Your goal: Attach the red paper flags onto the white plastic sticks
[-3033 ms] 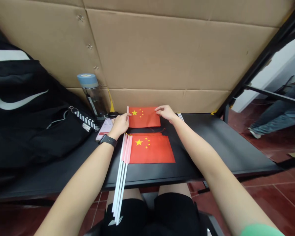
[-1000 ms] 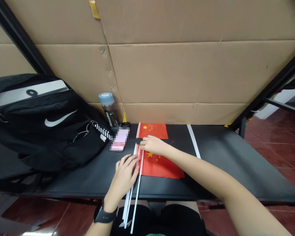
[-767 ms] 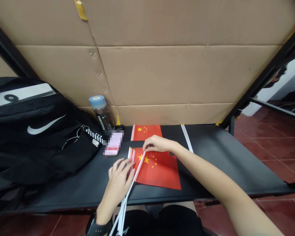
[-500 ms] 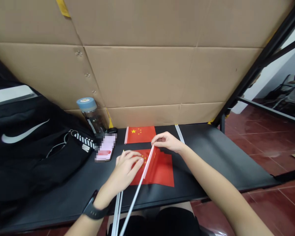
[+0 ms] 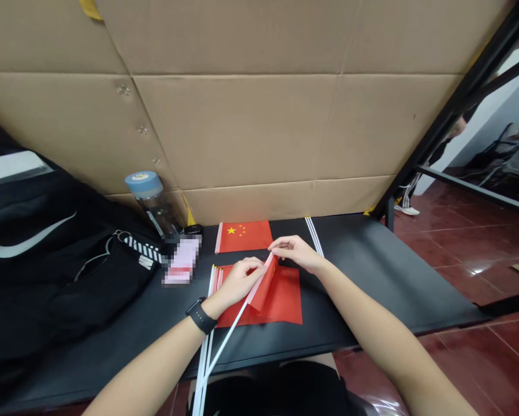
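Note:
A small red flag on a white stick is lifted off a pile of like flags on the black table. My left hand, with a black watch on the wrist, pinches the stick near the cloth. My right hand pinches the top end of the stick and the flag's upper edge. The lifted flag hangs tilted between both hands. Another red flag without a stick lies flat behind them.
A black sports bag fills the table's left side, with a blue-capped bottle and a phone beside it. Spare white sticks lie at the back. A cardboard wall stands behind; a black frame post is right.
Both hands came down from the far flag to the near pile. They took one flag by its stick and raised it off the pile, swinging it to the right.

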{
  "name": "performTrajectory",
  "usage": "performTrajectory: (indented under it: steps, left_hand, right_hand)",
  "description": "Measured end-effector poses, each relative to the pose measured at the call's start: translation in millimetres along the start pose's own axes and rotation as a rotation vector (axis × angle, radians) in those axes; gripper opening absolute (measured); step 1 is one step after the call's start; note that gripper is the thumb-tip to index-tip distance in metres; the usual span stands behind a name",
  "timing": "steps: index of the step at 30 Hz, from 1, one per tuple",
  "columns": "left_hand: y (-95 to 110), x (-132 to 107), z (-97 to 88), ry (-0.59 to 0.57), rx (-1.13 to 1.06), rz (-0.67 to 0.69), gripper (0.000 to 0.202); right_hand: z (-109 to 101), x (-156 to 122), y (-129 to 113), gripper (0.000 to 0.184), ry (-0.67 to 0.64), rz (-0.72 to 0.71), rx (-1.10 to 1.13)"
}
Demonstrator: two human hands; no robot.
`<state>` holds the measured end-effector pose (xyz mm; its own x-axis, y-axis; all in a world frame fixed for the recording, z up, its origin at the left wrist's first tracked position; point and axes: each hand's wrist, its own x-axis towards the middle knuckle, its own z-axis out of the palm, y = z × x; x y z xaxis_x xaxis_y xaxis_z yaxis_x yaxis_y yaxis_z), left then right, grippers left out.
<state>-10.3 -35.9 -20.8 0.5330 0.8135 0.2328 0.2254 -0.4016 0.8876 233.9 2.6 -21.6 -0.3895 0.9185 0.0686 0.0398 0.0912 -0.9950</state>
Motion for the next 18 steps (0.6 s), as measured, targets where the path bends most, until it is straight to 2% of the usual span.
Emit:
performTrajectory:
  steps: [5, 10, 14, 18]
  left_hand:
    - [-8, 3, -2.3, 0.053, 0.136, 0.113, 0.032]
    - [-5, -3, -2.0, 0.097, 0.224, 0.187, 0.033]
    - [0, -7, 0.2, 0.117, 0.258, 0.218, 0.035]
    - [2, -7, 0.1, 0.102, 0.244, 0.195, 0.034]
  right_hand:
    - [-2, 2, 5, 0.04, 0.004, -0.053, -0.126]
    - [5, 0, 8, 0.044, -0.003, -0.12, -0.174]
    - [10, 1, 8, 0.044, 0.053, -0.158, -0.122]
    - [10, 1, 7, 0.042, 0.022, -0.205, -0.115]
